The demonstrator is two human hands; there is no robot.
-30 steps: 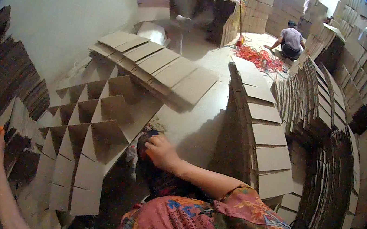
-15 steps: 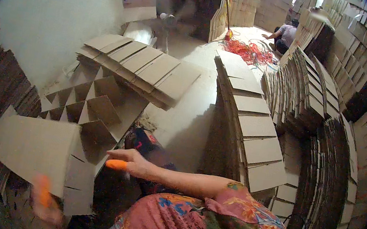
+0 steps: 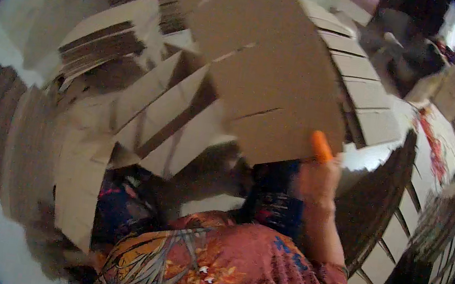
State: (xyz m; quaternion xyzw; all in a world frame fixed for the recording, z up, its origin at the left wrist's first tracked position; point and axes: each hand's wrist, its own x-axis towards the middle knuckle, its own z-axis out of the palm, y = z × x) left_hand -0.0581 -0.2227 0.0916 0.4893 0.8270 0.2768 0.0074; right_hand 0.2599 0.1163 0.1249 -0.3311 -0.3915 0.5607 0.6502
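My right hand (image 3: 320, 175), an orange cover on its thumb, grips the lower right corner of a large slotted cardboard sheet (image 3: 274, 79). The sheet is raised and tilted, and its slots show along its left side. Its far end runs up past the top of the view. Left of it stands a cardboard divider grid (image 3: 176, 114), partly hidden behind the sheet and smeared by motion. My left hand is not in view. A folded cardboard piece (image 3: 77, 196) is at the lower left, below the grid.
Stacked cardboard (image 3: 104, 46) sits at the far left. Beyond the sheet lies a pile of slotted cardboard strips (image 3: 359, 73). More slotted stacks (image 3: 399, 224) line the right side. Red strapping (image 3: 433, 145) lies on the floor at the far right.
My view has swung left. My right hand, earlier beside the divider grid, now holds up the slotted cardboard sheet. My left hand, blurred by the lower-left cardboard before, has left the view.
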